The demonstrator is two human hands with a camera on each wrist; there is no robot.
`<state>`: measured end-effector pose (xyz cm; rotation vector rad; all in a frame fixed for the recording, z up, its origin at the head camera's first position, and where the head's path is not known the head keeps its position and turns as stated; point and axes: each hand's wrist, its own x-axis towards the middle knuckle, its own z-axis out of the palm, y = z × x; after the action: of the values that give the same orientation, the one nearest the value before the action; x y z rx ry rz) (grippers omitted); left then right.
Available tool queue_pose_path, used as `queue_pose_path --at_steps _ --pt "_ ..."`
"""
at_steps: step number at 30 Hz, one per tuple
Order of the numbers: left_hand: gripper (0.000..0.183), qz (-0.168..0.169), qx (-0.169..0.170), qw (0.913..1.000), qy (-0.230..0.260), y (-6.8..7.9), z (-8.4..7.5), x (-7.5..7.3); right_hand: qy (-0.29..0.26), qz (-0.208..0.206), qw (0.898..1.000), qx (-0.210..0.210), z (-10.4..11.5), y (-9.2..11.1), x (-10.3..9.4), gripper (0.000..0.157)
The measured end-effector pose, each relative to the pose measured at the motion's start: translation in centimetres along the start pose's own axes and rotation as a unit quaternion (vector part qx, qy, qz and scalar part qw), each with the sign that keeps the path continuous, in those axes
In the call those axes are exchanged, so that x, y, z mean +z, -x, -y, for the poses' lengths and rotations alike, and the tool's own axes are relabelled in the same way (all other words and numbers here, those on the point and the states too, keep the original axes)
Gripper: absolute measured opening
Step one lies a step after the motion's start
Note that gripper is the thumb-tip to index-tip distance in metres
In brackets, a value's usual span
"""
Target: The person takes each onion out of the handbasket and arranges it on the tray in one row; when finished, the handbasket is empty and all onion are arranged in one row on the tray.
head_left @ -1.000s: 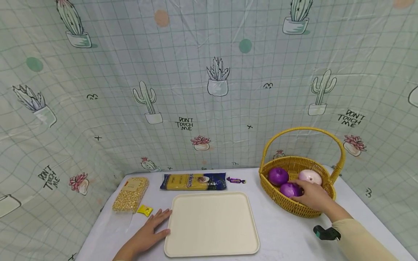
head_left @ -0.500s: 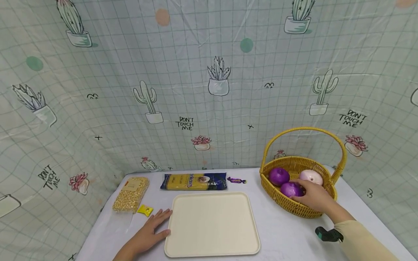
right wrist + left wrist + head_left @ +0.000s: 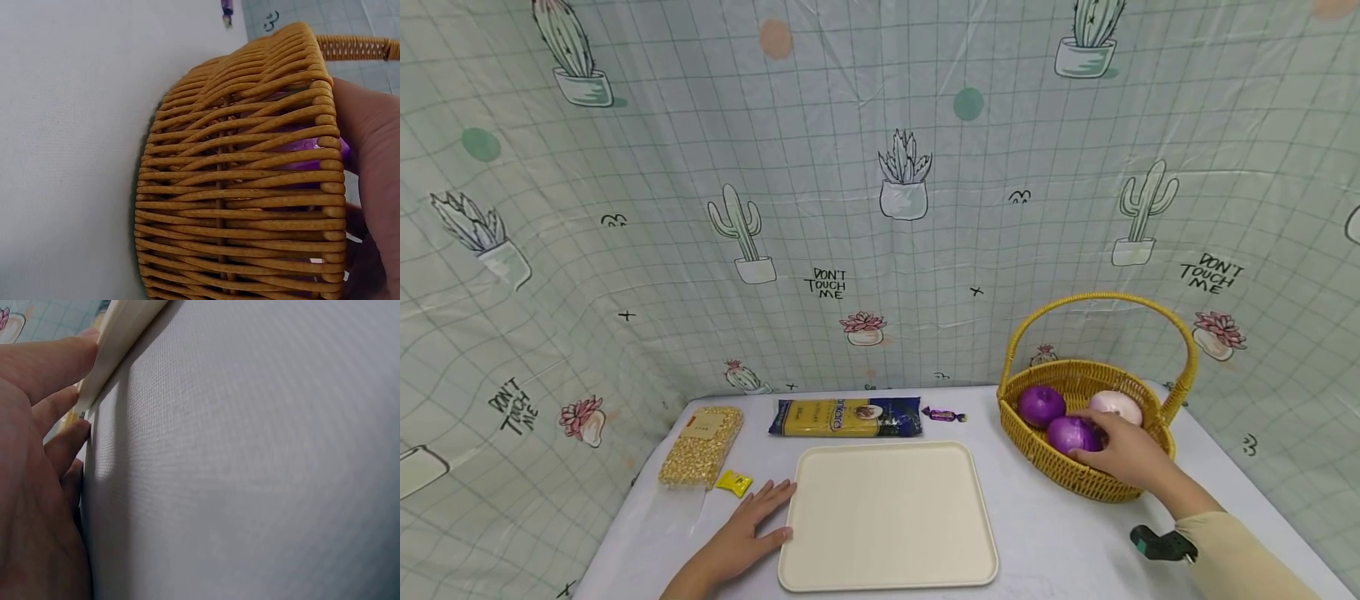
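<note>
Right grip [image 3: 1123, 454] held the nearer purple onion [image 3: 1070, 435] between thumb and fingers, inside the basket [image 3: 1060, 473] near the far right corner of the table [image 3: 1052, 537]. Left grip [image 3: 741, 537], fingers straight, touched the tray [image 3: 887, 517].

Purple onion [image 3: 1070, 435], in basket [image 3: 1052, 467]; tray [image 3: 887, 517], flat

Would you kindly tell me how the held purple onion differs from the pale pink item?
The purple onion is richly coloured; the pale item is pinkish white. The right hand holds the purple onion, while the pale item lies partly hidden behind that hand. Both are rounded and sit in the wicker basket.
</note>
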<state>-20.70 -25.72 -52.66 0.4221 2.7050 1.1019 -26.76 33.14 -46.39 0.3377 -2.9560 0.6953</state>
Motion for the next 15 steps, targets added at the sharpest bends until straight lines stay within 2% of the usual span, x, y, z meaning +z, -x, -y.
queue_pose_path --at_steps 8,15 --pt "0.069 0.011 0.001 0.9999 -0.005 0.2 -0.3 -0.1 -0.001 -0.014 1.000 -0.006 0.0 0.4 -0.3 0.067" --pt "0.069 0.004 -0.008 0.9999 -0.010 0.3 -0.4 0.0 0.002 -0.014 1.000 0.011 0.6 0.7 -1.0 0.072"
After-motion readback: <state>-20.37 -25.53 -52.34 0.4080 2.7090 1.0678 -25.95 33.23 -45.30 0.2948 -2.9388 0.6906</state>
